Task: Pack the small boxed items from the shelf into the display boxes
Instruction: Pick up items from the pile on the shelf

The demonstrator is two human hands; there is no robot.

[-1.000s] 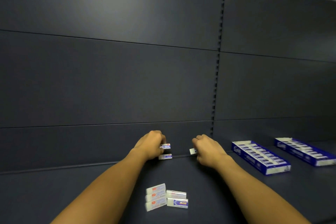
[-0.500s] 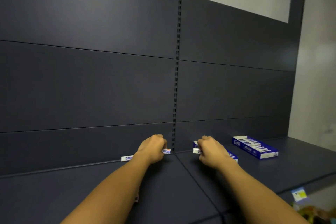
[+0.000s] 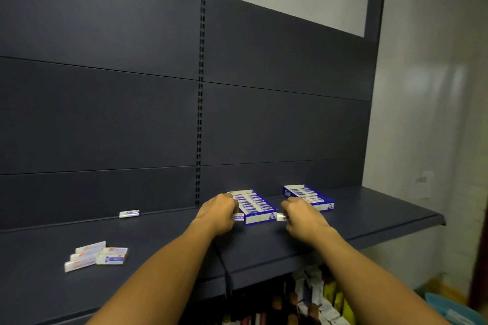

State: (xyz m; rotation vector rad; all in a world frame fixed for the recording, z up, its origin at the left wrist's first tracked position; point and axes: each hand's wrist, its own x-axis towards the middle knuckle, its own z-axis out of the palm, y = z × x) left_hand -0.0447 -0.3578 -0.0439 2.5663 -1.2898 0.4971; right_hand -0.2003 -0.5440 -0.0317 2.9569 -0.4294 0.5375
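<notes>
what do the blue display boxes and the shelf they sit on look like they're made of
Nearer display box and the farther one: likely thin printed card, blue and white, with folded flaps and crisp edges. Shelf: probably painted or powder-coated sheet metal, dark matte grey, with a thin rolled front lip and a slotted upright behind. The blur leaves finer texture unclear.

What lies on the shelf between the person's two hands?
In the head view, the near end of the nearer display box lies between the left hand and right hand, each pinching a small boxed item.
</notes>
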